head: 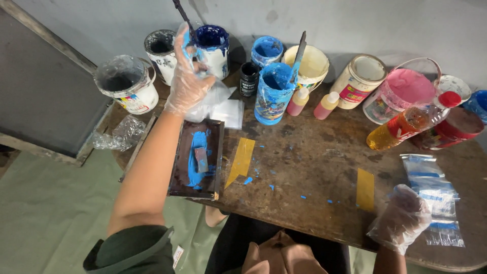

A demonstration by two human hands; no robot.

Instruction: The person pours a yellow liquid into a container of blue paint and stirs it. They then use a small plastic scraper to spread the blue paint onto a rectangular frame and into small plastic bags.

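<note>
Worn dark brown wooden surface [324,167], scuffed and paint-flecked, rounded along the near edge. Pale grey plaster wall [355,20] just behind the far edge. Grey-green sheet-covered floor [50,213] below the left edge, beside a dark grey framed panel [35,96]. Soft, even light.

A single head-worn camera is looking steeply down from above the person's chest, facing forward across the worn brown table [314,167] toward the grey wall [355,25] behind it. It is sitting close, within arm's reach, taking in the table's near edge, the green floor [45,218] at the left, and the paint tubs along the back.
</note>
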